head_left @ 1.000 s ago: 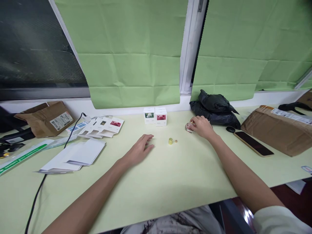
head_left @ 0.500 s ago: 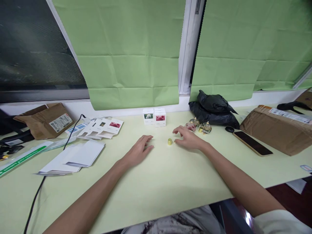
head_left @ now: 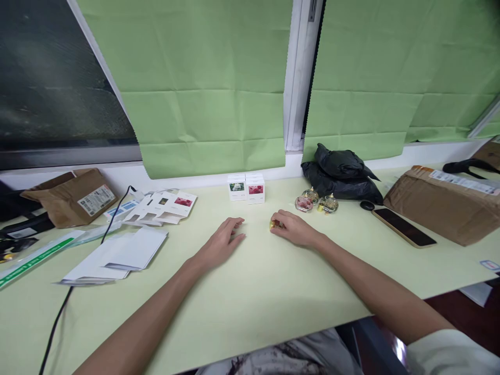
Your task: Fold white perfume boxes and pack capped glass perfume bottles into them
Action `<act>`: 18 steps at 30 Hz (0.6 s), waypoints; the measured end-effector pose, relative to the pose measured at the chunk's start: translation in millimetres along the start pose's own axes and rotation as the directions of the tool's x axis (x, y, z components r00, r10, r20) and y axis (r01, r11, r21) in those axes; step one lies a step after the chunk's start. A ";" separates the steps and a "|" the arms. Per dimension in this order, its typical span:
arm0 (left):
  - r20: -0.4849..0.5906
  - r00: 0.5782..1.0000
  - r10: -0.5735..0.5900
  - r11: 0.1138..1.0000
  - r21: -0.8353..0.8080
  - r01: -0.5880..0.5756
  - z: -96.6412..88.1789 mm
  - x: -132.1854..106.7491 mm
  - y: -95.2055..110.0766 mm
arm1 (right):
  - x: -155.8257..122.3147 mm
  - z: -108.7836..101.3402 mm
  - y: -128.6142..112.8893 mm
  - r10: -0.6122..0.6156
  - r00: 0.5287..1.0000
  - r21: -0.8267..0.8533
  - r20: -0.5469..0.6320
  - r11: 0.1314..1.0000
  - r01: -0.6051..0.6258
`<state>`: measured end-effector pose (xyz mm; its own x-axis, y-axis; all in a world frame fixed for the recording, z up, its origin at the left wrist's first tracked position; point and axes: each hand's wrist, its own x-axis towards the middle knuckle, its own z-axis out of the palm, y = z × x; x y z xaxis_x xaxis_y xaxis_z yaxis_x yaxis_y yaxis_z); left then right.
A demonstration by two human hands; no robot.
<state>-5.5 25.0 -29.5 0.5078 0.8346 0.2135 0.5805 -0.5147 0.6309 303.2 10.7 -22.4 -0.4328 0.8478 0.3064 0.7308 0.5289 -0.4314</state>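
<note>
My right hand (head_left: 291,227) pinches gold cap (head_left: 272,224) between thumb and fingers over table (head_left: 253,299), nearer me than white boxes (head_left: 255,197); my left hand (head_left: 221,243) lies loose left of cap, holding nothing; glass bottles (head_left: 303,203) sit near black bag (head_left: 339,185); phone (head_left: 404,227) farther right.

Your single view is from the camera worn on your head, and it looks forward and down over the table (head_left: 253,291) toward the white boxes (head_left: 255,195). It is far enough that these boxes appear small, near the middle. Beyond and above them it faces the green blind (head_left: 211,99). Nearer than the boxes, it sees your left hand (head_left: 219,242) and right hand (head_left: 296,229) from above; nearest is your lap (head_left: 277,357).
</note>
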 end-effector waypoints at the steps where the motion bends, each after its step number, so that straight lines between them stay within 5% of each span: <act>1: 0.002 1.000 -0.005 1.000 0.002 0.005 0.0 -0.1 0.0 | 0.5 -0.7 3.9 0.018 1.000 -0.018 -0.007 1.000 -0.018; 9: 0.009 1.000 -0.003 1.000 0.007 0.003 0.2 0.1 -2.1 | -4.7 -18.2 44.7 0.282 0.951 -0.289 -0.130 0.906 -0.308; 18: -0.001 1.000 0.015 1.000 -0.003 -0.015 0.2 -1.7 -2.2 | -5.4 -24.9 42.1 0.445 0.866 -0.384 -0.227 0.776 -0.500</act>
<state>-7.6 24.6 -31.3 0.5164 0.8266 0.2236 0.5710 -0.5270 0.6295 349.5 27.5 -21.1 0.0705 0.9615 0.2657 0.9863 -0.0274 -0.1626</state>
